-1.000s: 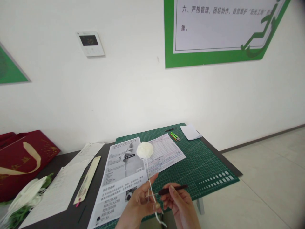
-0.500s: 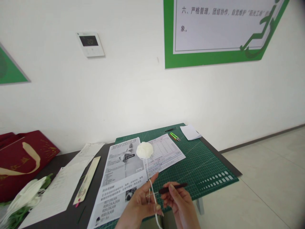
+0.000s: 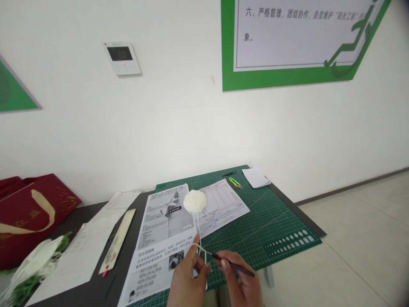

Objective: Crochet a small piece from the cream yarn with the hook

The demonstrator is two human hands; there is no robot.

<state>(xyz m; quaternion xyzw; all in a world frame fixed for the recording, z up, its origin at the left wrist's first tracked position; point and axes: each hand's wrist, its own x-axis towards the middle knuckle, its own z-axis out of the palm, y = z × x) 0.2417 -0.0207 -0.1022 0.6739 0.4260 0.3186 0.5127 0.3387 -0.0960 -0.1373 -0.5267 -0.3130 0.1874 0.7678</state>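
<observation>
White yarn runs from a white ball [image 3: 194, 201] on the printed sheets down to my left hand [image 3: 190, 273], which pinches it between thumb and fingers, with the strand passing over the raised index finger. My right hand [image 3: 239, 277] grips the dark handle of a crochet hook [image 3: 238, 268]. The hook's thin tip points left and touches the yarn just above the left fingertips. A small loop of yarn shows between the two hands.
Printed pages [image 3: 159, 238] lie on a green cutting mat [image 3: 271, 213]. Behind are green snips [image 3: 235, 183], a dark pen-like tool [image 3: 229, 173] and white paper [image 3: 256, 177]. To the left are a bookmark-like strip [image 3: 117, 241], handwritten sheets [image 3: 76, 256], white-and-green yarn work [image 3: 35, 264] and a red bag [image 3: 28, 213].
My left hand has turned more upright and moved slightly right. The hook, which lay nearly level, now slants with its handle end lower, and the yarn near its tip has shifted.
</observation>
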